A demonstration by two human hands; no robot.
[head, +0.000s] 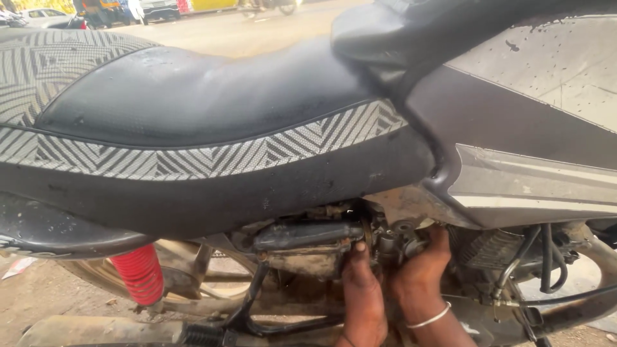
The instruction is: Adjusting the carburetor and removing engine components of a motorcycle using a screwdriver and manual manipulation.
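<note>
A motorcycle fills the head view, with a black seat [193, 96] trimmed in a grey chevron pattern and a grey-and-black fuel tank [514, 128]. Under the seat, both my hands reach up into the dirty engine area. My left hand [361, 292] presses its fingers against the underside of a dark metal carburettor part [392, 241]. My right hand [421, 270], with a white bangle on the wrist, curls its fingers around the same part from the right. What the fingertips grip is hidden behind the parts.
A red rear shock spring [138, 273] stands at lower left beside the wheel [193, 283]. Black hoses and cables [546, 263] hang at right near the engine fins [488, 247]. Dirt ground lies below. Parked vehicles [154, 8] line a road at the top.
</note>
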